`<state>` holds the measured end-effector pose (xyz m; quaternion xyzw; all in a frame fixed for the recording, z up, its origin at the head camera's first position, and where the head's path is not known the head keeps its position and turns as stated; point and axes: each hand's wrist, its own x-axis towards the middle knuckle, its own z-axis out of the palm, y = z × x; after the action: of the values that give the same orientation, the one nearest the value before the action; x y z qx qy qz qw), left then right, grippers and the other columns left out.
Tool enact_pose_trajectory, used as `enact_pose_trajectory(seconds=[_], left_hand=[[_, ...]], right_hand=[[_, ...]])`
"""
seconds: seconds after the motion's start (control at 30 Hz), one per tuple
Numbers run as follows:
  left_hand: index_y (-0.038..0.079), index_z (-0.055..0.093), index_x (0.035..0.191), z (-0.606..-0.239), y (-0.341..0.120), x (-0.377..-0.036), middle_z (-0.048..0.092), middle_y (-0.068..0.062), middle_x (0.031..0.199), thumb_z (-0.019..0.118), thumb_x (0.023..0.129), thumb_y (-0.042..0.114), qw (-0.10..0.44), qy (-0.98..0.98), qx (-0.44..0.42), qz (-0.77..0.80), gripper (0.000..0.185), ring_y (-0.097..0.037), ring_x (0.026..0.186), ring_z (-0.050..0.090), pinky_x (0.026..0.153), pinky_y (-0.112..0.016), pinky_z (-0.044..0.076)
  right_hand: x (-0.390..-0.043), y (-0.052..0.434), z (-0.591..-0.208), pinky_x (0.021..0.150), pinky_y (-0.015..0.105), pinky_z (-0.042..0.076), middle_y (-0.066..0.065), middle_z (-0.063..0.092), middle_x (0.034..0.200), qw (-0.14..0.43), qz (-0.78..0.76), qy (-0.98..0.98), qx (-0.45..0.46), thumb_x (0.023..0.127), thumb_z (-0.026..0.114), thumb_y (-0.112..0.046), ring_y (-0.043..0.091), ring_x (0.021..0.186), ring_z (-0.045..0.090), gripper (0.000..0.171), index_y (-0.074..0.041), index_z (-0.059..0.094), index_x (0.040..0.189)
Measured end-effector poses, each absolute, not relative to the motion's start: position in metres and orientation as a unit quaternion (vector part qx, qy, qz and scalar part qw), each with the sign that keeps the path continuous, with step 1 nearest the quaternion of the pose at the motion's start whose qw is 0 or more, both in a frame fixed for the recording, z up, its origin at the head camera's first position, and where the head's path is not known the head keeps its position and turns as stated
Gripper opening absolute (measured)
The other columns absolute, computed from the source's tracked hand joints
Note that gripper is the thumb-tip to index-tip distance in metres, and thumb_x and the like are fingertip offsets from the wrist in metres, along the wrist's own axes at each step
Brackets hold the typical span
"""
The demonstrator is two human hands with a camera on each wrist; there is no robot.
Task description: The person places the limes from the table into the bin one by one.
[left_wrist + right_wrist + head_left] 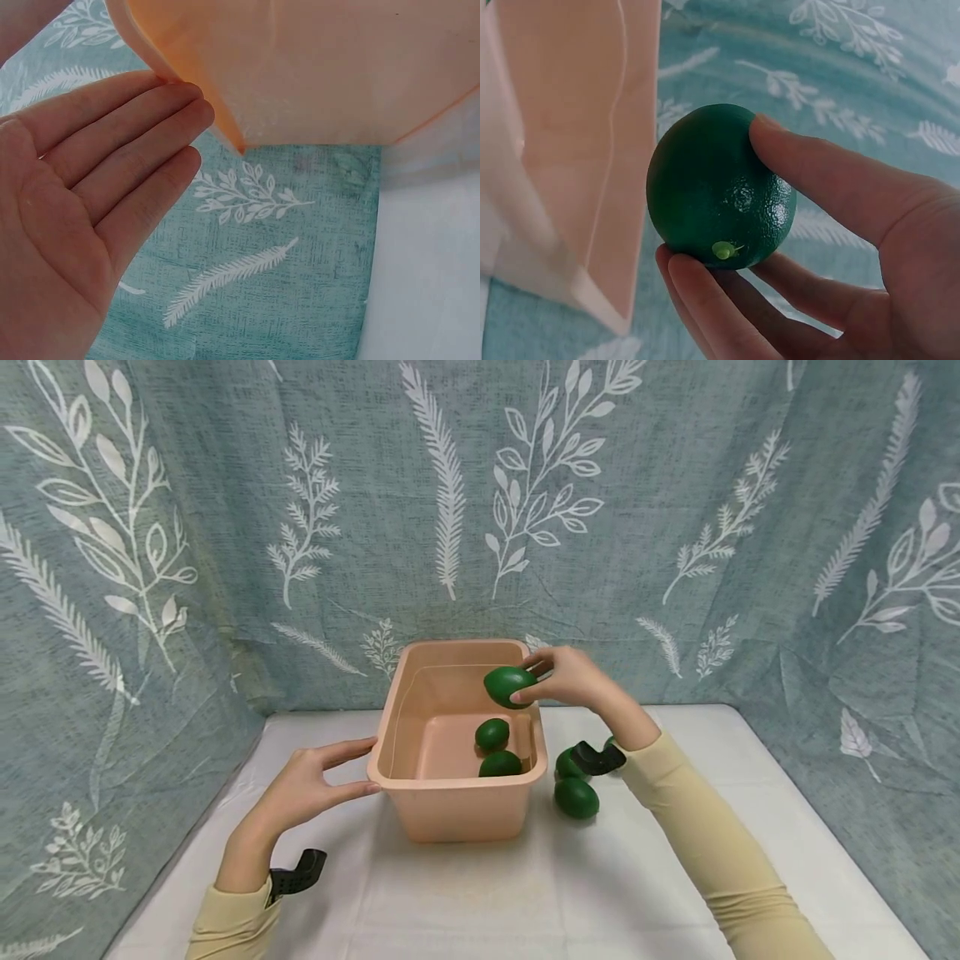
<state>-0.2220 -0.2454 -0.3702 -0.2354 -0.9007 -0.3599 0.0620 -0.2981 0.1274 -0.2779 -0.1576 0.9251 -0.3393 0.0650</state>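
A peach-coloured plastic bin (461, 814) stands on the table, two green limes (492, 735) lying on its floor towards the right. Over the bin's right side, my right hand (566, 677) holds another lime (510, 686) between thumb and fingers. In the right wrist view this lime (712, 180) is dark, glossy and dimpled, with a small pale green stem end showing. My left hand (311, 785) is at the bin's left rim, its fingers nearly straight and thumb apart. The left wrist view shows fingertips (196, 112) of that hand against the rim (146, 49).
To the right of the bin, several more limes (577, 797) lie on the white tablecloth (465, 902), partly behind the right wrist's black camera mount (597, 758). A blue-green curtain (480, 527) with white leaf prints encloses the table at the back and sides.
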Motion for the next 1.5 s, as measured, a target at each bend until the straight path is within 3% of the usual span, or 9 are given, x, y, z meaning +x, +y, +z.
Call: enact_pose_trajectory(seconds=[0.47,0.87,1.5], left_hand=[[0.019,0.055,0.135,-0.371,-0.245,-0.223,0.059,-0.003,0.132,0.073,0.081,0.043,0.059,-0.903,-0.233,-0.355,0.062,-0.030,0.124,0.053,0.098,-0.056,0.045],[0.017,0.056,0.134,-0.369,-0.245,-0.222,0.059,-0.004,0.132,0.073,0.081,0.043,0.063,-0.904,-0.232,-0.353,0.061,-0.030,0.124,0.054,0.098,-0.055,0.046],[0.016,0.056,0.134,-0.370,-0.244,-0.223,0.060,-0.005,0.131,0.073,0.081,0.041,0.070,-0.903,-0.237,-0.352,0.061,-0.032,0.122,0.055,0.096,-0.055,0.047]], right_hand=[[-0.307,0.109,-0.290,0.090,0.040,0.054,0.009,0.063,0.122,0.065,-0.380,0.906,-0.175,0.083,0.072,-0.040,0.025,0.113,0.059,0.053,-0.015,0.060,0.128],[-0.306,0.159,-0.308,0.091,0.044,0.053,0.012,0.063,0.123,0.039,-0.395,0.905,-0.154,0.086,0.069,-0.039,0.028,0.114,0.059,0.053,-0.011,0.058,0.130],[-0.302,0.247,-0.388,0.096,0.049,0.048,0.021,0.057,0.130,0.037,-0.391,0.918,-0.056,0.090,0.064,-0.041,0.038,0.121,0.053,0.061,-0.003,0.050,0.136]])
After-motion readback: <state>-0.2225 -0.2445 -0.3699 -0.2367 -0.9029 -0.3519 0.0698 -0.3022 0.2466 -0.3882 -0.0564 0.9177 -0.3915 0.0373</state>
